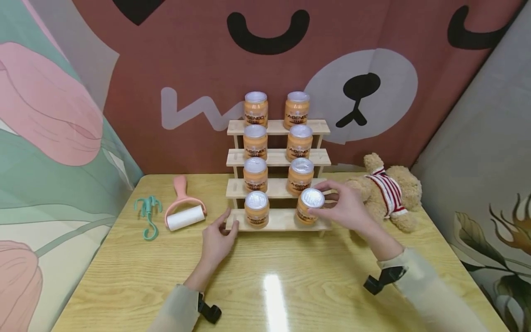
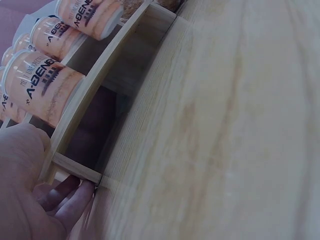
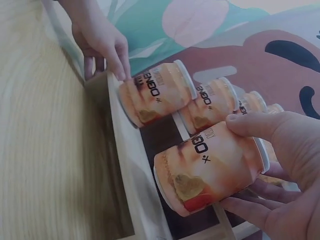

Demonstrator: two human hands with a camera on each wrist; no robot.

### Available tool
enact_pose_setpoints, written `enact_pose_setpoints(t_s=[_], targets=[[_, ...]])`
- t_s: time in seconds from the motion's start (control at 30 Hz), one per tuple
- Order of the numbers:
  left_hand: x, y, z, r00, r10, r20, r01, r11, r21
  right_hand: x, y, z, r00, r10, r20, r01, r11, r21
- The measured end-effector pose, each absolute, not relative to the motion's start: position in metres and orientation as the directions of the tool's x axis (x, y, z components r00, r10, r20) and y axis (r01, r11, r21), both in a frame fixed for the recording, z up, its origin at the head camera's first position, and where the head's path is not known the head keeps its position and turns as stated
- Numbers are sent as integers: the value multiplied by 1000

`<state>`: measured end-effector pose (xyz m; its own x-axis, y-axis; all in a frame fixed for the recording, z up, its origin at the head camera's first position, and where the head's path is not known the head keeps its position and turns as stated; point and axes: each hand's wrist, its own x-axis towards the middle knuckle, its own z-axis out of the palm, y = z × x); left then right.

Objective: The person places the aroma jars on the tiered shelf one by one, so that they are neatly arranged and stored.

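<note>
A stepped wooden display rack point(image 1: 286, 220) carries orange jars with silvery lids, two per step. My right hand point(image 1: 347, 205) grips a jar point(image 1: 306, 213) at the right of the lowest step, thumb on the near side and fingers on the far side. That jar point(image 3: 210, 170) leans a little, its base close over the step in the right wrist view. At the rack's left end my left hand point(image 1: 217, 240) holds the lowest step, thumb on top and fingers point(image 2: 75, 202) around the end leg. Beside that thumb stands another jar point(image 1: 256, 210), upright.
Left of the rack lie a pink-handled lint roller point(image 1: 185, 216) and a green hook point(image 1: 148, 216). A teddy bear point(image 1: 390, 191) in a striped shirt lies at the right, close to my right forearm. Behind the wooden table point(image 1: 249, 276) hangs a printed curtain point(image 1: 199, 55).
</note>
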<state>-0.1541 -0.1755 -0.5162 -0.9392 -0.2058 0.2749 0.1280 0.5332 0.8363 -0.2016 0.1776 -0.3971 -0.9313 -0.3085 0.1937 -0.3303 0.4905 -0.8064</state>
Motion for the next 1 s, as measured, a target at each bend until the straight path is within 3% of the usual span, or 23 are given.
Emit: enact_pose_setpoints(t_s=[0.27,1.0], targets=[[-155,-175,-515,-937,-213,276,124,536,835,-204,169,-405,-917,-328,225,-368,485,-794],[-153,-174,-515,-942,-219,254,104,527,843,-202,168,-413,-935,-297,193,-330,527,-783]])
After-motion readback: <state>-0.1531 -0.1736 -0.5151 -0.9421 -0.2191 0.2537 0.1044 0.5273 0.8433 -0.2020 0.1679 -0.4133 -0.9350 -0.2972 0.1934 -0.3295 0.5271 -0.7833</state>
